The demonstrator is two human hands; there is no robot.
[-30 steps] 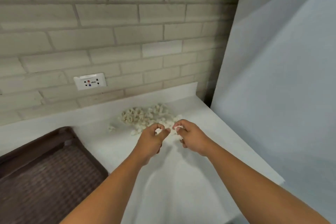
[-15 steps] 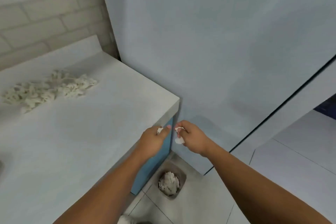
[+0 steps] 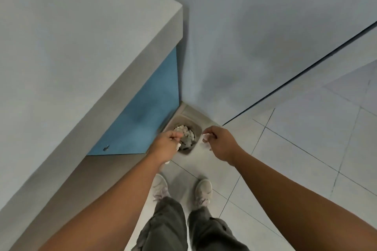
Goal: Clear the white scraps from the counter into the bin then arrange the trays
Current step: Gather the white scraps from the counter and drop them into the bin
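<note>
A small grey bin [image 3: 196,126] stands on the floor in the corner beside the blue cabinet side, with a heap of white scraps [image 3: 186,133] inside it. My left hand [image 3: 166,144] hovers over the bin's left rim, fingers curled round white scraps [image 3: 178,145] that peek out beneath it. My right hand [image 3: 219,141] is just right of the bin and pinches more white scraps [image 3: 205,138] in its fingertips. The counter [image 3: 71,47] fills the left; its scrap pile and the trays are out of view.
A pale wall [image 3: 255,36] rises behind the bin, with a dark gap along a panel at the right. The tiled floor [image 3: 306,159] spreads to the right. My shoes [image 3: 203,190] stand just short of the bin.
The view swung from the counter's scrap pile down to the floor. Both hands carried their scraps off the counter edge and lowered to just above the bin.
</note>
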